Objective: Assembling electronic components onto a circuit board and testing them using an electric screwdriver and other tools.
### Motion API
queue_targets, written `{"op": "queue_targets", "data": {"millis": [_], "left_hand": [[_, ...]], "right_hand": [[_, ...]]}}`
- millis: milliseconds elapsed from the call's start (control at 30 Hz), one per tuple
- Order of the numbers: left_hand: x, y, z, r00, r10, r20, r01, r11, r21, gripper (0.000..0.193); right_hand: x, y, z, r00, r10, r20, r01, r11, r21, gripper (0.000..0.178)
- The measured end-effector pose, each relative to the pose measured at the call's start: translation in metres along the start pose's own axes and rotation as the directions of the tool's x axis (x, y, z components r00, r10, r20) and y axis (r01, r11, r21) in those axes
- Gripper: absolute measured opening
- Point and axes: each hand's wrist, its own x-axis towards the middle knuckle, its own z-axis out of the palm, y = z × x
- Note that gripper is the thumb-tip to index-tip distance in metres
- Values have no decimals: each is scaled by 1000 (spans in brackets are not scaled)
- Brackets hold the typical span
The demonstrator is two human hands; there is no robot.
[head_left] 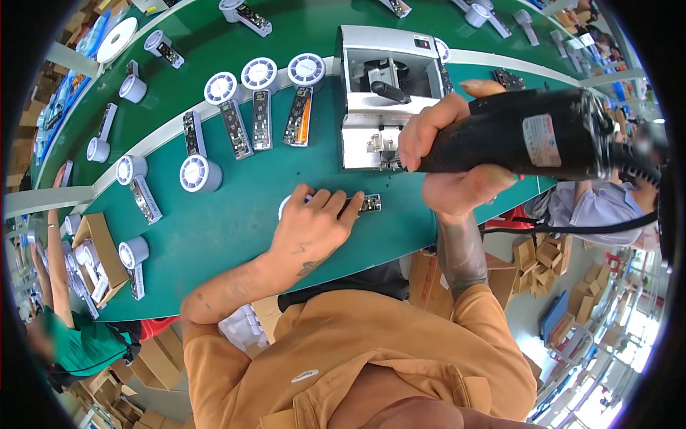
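My left hand (318, 218) lies flat on a small assembly (368, 203), a white round part with a dark circuit strip, pinning it to the green table (236, 214). My right hand (450, 154) grips a black electric screwdriver (532, 132), held level above the table, its tip pointing left toward a grey metal machine (386, 93). The screwdriver's cable (572, 230) trails off to the right.
Several matching white round parts with circuit strips (261, 100) lie in rows across the green table and a farther belt (236, 43). A cardboard tray of parts (96, 261) sits at the left edge. Another person in green (71, 336) stands lower left. Cardboard boxes (543, 254) lie on the floor at right.
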Motion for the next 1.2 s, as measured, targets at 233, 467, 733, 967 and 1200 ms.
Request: {"op": "queue_targets", "data": {"millis": [233, 467, 733, 967, 1200], "left_hand": [[-2, -3, 0, 1000, 3, 29, -4, 1000, 16, 39], [-1, -4, -6, 997, 7, 81, -10, 999, 39, 36], [6, 7, -5, 999, -9, 49, 9, 1000, 6, 32], [20, 12, -14, 994, 66, 82, -61, 996, -59, 29], [14, 15, -16, 995, 1, 97, 6, 997, -77, 30]], "right_hand": [[-9, -20, -26, 995, -93, -25, 90, 820, 566, 91], [-8, -10, -30, 977, -164, -138, 208, 873, 441, 85], [-2, -30, -83, 942, 75, -327, 98, 870, 483, 52], [43, 34, -234, 874, 437, -214, -479, 694, -538, 47], [35, 80, -236, 957, 283, 68, -117, 588, -801, 43]]}}
